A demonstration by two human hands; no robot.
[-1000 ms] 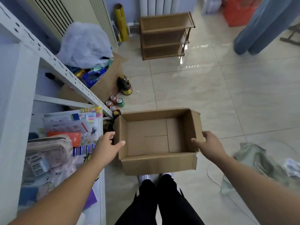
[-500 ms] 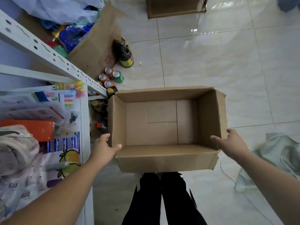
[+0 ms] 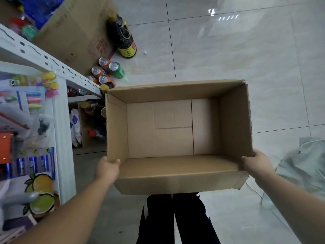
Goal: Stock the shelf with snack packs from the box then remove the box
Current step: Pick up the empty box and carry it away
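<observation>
Risks first. I hold the box (image 3: 233,120) by its two near corners only, so the far end hangs unsupported. If my grip slackens or the card wall buckles, that end dips and the box swings down. Its far-left corner sits right against the shelf (image 3: 63,138) post in this view. I cannot tell whether they touch. A turn to the left would likely snag it there. Beyond that corner stand cans (image 3: 105,71) and a dark bottle (image 3: 124,37) on the floor. A low swing forward could knock them over. A grey cloth (image 3: 302,164) lies on the floor to the right, close to my path. Stepping that way blind, with the box hiding my feet, invites a slip.

Hands. Left hand (image 3: 107,169) grips the near-left corner, thumb hooked over the rim, fingers hidden outside the wall. Right hand (image 3: 255,164) curls round the near-right corner from outside.

Box position: off the floor, level, in front of my legs (image 3: 175,219), just right of the shelf.

Containers. Box: nothing in it, bare bottom flaps showing, so I judge stocking done and removal under way. Big carton (image 3: 73,32), far left: blue packs and coloured items, partly cut off. The lower shelf space holds a white-and-blue bag and bottles, too dim to sort. Shelf top: pens, batteries, a fruit-printed pack (image 3: 42,191).
</observation>
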